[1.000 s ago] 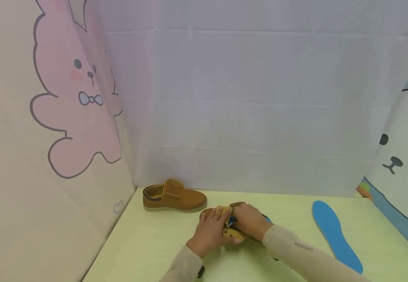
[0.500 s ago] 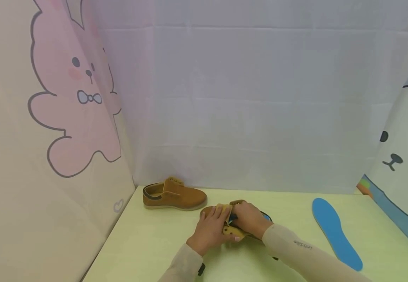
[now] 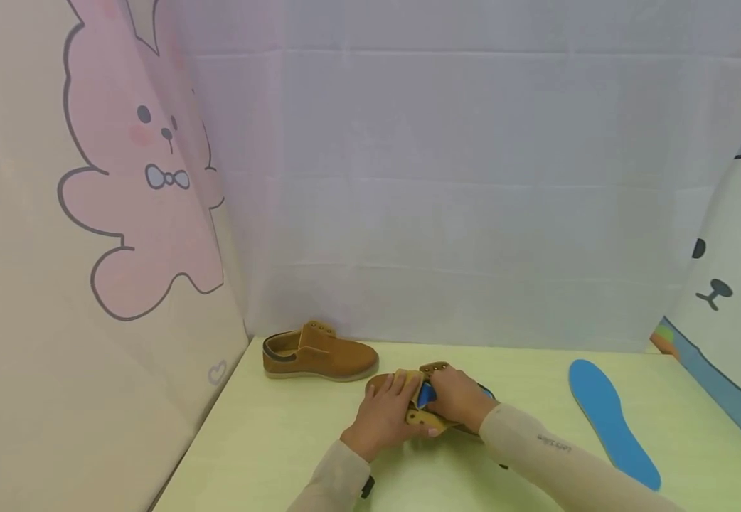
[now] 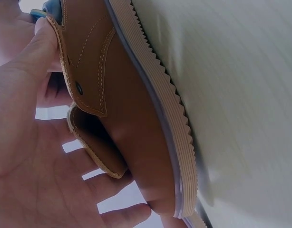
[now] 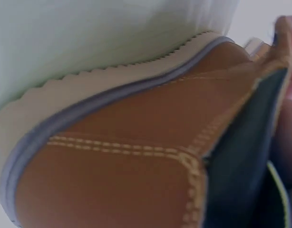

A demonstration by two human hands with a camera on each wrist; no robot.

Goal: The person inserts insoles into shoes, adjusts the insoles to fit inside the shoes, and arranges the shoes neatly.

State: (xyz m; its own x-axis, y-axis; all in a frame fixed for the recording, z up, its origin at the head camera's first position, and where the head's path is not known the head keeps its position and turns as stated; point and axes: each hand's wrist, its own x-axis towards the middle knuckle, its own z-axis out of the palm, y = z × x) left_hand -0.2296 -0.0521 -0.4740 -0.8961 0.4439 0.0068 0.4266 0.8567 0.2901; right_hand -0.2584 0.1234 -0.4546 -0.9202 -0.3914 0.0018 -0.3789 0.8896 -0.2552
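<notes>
So the biggest thing is a pale cloth backdrop (image 3: pixel 460 199) that's hanging behind everything, and below it a light yellow-green desk (image 3: pixel 268 441) is carrying all the gear. A pink rabbit print (image 3: pixel 121 199) is taking up the left side wall, and part of a white animal print (image 3: pixel 735 284) is peeking in on the right. Two beige sleeves (image 3: pixel 537 448) are reaching in from the bottom, the right one showing some small lettering. Size-wise the brown shoes are next: the near shoe (image 4: pixel 131 128) is sitting sole-down around the middle of the desk, toe pointing left, with both hands on it, while the spare shoe (image 3: pixel 345 359) is standing just behind it to the left, near the backdrop, toe pointing right. A loose blue insole (image 3: pixel 614 427) is lying flat on the desk, well apart to the right. The left hand (image 3: pixel 380 419) is pressing on the front of the near shoe, its fingers spread and mostly straight over the folded-forward tongue (image 4: pixel 101 142), thumb resting against the edge of the eyelet flap. The right hand (image 3: pixel 459 395) is dipping into the shoe's opening with its fingers bent, but the tips are hiding inside, so I can't tell how far apart they are or whether they're pinching anything. A bit of blue lining (image 3: pixel 426 394) is poking up right beside them, and smallest of all, a dark eyelet (image 4: pixel 79 88) is showing on the flap
</notes>
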